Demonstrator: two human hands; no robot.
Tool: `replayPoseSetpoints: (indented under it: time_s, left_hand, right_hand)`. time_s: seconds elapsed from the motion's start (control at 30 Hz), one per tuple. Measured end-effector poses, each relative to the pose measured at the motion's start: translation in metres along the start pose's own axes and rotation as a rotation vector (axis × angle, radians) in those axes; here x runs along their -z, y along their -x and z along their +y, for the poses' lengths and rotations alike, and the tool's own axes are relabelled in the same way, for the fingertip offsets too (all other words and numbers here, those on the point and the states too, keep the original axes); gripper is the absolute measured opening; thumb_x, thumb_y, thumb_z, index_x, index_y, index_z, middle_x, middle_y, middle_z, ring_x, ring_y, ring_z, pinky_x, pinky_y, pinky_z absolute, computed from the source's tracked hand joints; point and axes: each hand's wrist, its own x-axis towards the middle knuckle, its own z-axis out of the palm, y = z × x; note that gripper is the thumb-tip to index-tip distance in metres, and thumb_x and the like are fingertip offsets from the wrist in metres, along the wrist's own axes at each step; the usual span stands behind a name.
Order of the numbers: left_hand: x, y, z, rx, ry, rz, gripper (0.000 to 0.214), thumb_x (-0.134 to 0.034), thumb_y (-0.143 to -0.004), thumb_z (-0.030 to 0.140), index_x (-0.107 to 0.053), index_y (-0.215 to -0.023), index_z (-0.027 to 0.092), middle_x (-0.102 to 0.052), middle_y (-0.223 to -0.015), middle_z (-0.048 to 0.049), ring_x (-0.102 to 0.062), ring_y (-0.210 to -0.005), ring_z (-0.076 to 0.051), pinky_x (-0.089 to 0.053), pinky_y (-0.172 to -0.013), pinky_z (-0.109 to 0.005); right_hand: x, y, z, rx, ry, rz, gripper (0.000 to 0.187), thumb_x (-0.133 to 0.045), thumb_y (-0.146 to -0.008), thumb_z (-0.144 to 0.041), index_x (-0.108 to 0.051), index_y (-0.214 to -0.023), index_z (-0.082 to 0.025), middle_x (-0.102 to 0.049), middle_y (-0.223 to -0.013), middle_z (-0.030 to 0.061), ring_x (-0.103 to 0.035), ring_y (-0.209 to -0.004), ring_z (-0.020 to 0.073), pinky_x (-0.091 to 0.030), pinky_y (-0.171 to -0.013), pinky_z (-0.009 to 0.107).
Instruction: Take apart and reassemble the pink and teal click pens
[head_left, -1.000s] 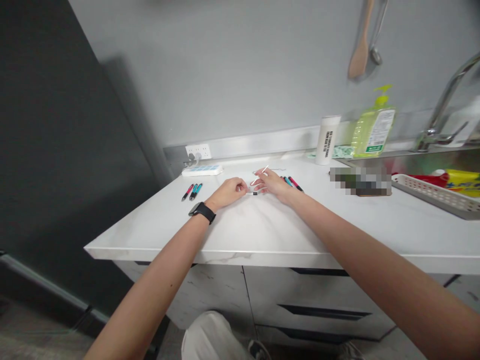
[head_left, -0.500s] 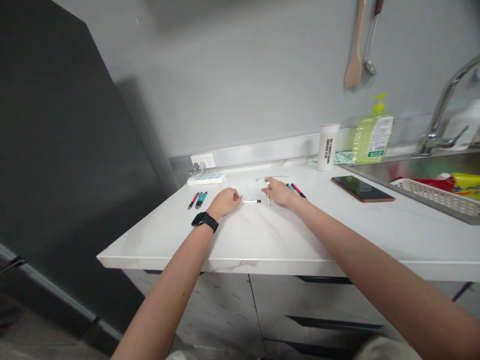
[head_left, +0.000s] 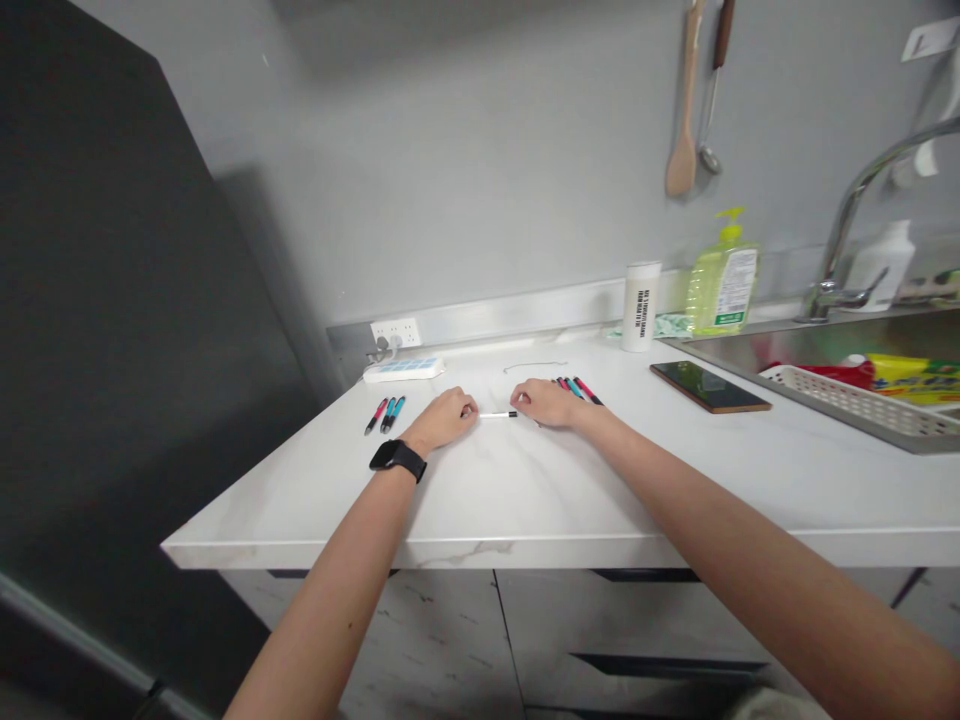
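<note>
A thin white pen with a dark tip [head_left: 496, 414] lies on the white counter [head_left: 525, 480] between my two hands. My left hand [head_left: 444, 419], with a black watch on the wrist, is curled with its fingertips at the pen's left end. My right hand [head_left: 544, 402] is curled at the pen's right, dark end. Whether either hand grips the pen or only touches it is unclear. Just behind my right hand lie pink and blue pens [head_left: 576, 388]. Three more pens [head_left: 385, 413] lie to the left of my left hand.
A white power strip [head_left: 403, 369] sits by a wall socket. A thin wire [head_left: 534, 366] lies at the back. A phone [head_left: 709, 386], a white cylinder [head_left: 641, 292], a green soap bottle [head_left: 721, 277], a sink with a white basket [head_left: 855, 404] and a tap stand to the right.
My right hand has come back from the counter behind the pen and closed at the pen's right end. My left hand stayed at the left end. The camera view has shifted slightly.
</note>
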Motion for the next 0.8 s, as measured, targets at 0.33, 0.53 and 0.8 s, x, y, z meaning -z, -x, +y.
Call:
replayPoseSetpoints:
  time_s: [0.33,0.53,0.8]
  left_hand:
    - [0.007,0.002,0.003,-0.102,0.113,-0.04,0.017,-0.049,-0.076,0.021,-0.062,-0.087,0.019,-0.053,-0.085,-0.0044,-0.053,-0.08,-0.017,-0.044,-0.078,-0.03]
    - [0.012,0.002,-0.009,-0.053,-0.065,-0.006,0.016,-0.046,-0.077,0.02,-0.06,-0.084,0.019,-0.055,-0.084,-0.0062,-0.054,-0.084,-0.02,-0.042,-0.078,-0.031]
    - [0.016,0.007,-0.028,0.199,-0.184,-0.121,0.025,-0.044,-0.081,0.035,-0.061,-0.073,0.018,-0.064,-0.08,-0.011,-0.06,-0.074,-0.023,-0.041,-0.069,-0.032]
  right_hand:
    - [-0.009,-0.003,0.005,0.094,-0.05,0.08,0.027,-0.046,-0.083,-0.013,-0.069,-0.096,-0.018,-0.063,-0.102,0.0109,-0.06,-0.091,0.0189,-0.041,-0.081,0.026]
    - [-0.003,0.004,-0.007,0.163,-0.151,0.048,0.024,-0.049,-0.079,-0.009,-0.069,-0.091,-0.016,-0.064,-0.092,0.0079,-0.058,-0.082,0.0152,-0.042,-0.076,0.023]
    - [-0.01,0.007,-0.02,0.384,-0.297,-0.091,0.027,-0.067,-0.069,-0.028,-0.067,-0.094,-0.018,-0.059,-0.089,0.0045,-0.056,-0.079,0.0139,-0.044,-0.074,0.024]
